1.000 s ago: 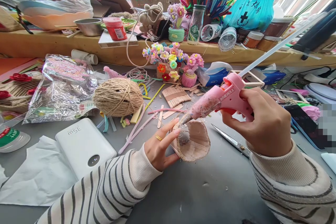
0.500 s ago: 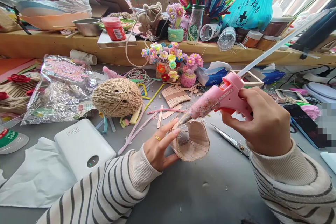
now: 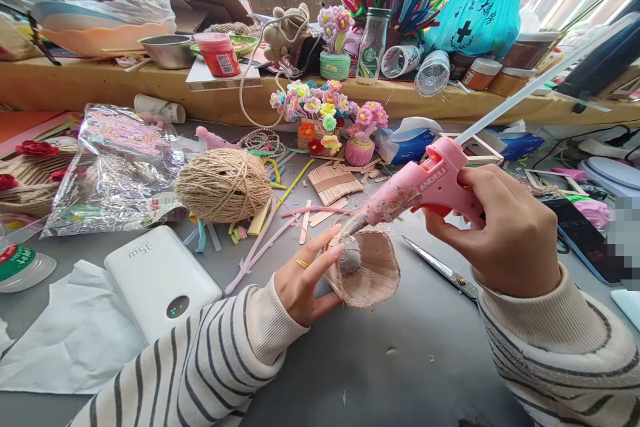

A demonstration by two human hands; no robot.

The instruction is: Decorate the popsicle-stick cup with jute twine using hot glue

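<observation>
Glue gun (image 3: 426,184), gripped in the right hand (image 3: 513,230), sits slightly farther right. We note the left hand (image 3: 301,282) pinching the cup (image 3: 375,270), unmoved.

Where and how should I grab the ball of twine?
Probably across its widest part, coming from above: the ball of twine is rounded with no handle, and its top is uncovered, while the crinkled plastic bag crowds its left side and the white power bank lies on the near side.
</observation>
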